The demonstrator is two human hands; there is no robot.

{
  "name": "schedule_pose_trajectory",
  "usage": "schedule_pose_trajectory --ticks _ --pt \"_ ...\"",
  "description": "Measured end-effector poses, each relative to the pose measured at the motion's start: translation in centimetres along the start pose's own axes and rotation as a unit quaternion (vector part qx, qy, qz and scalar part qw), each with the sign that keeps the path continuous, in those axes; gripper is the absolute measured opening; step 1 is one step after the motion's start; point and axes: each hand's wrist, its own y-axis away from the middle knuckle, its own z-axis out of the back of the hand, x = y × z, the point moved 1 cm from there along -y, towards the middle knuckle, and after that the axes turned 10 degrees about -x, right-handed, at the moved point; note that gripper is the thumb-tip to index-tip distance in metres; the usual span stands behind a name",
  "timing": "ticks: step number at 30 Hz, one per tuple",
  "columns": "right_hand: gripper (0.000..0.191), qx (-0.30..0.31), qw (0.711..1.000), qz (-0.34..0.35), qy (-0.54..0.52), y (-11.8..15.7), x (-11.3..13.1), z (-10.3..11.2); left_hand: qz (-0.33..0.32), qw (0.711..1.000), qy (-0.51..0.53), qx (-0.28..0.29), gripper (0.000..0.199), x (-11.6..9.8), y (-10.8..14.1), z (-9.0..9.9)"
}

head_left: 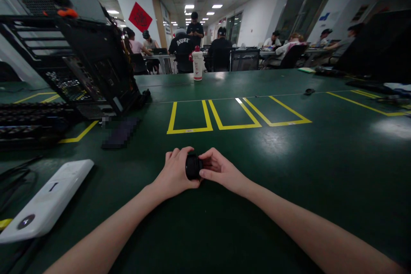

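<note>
A small black rounded object [193,167] is held between both hands, low over the green table; its exact kind does not show. From the left side, my left hand [176,173] wraps round it, with the fingers over the top and the thumb underneath. My right hand [221,171] grips its right edge between thumb and bent fingertips. The fingers partly hide the object's edges.
The green table [244,205] carries yellow tape outlines [189,130] ahead of the hands. At left are an open black computer case [93,60], a white device [51,197] and cables. A white-and-red bottle [198,65] stands farther back. Several people sit beyond.
</note>
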Motion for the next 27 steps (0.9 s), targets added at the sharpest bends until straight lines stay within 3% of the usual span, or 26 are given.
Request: schedule_pose_trajectory --ticks 4,8,16,22,27 --pt "0.021 -0.025 1.0 0.004 0.011 -0.1 0.2 -0.3 -0.003 1.0 -0.002 -0.006 0.065 0.0 0.0 -0.2" --pt "0.029 -0.038 0.998 -0.007 0.05 0.0 0.4 -0.3 0.007 1.0 0.004 -0.006 0.065 0.0 0.0 -0.1" --pt "0.036 0.01 1.0 -0.01 -0.006 0.2 0.2 0.0 0.028 0.999 0.018 0.027 0.068 -0.5 -0.1 0.7" --pt "0.023 -0.025 1.0 0.0 -0.004 -0.1 -0.2 -0.2 0.005 1.0 0.006 0.019 0.065 -0.7 -0.2 0.7" --pt "0.031 -0.025 0.999 -0.017 0.029 -0.1 0.2 -0.2 0.01 1.0 0.01 0.003 0.066 -0.3 0.0 0.2"
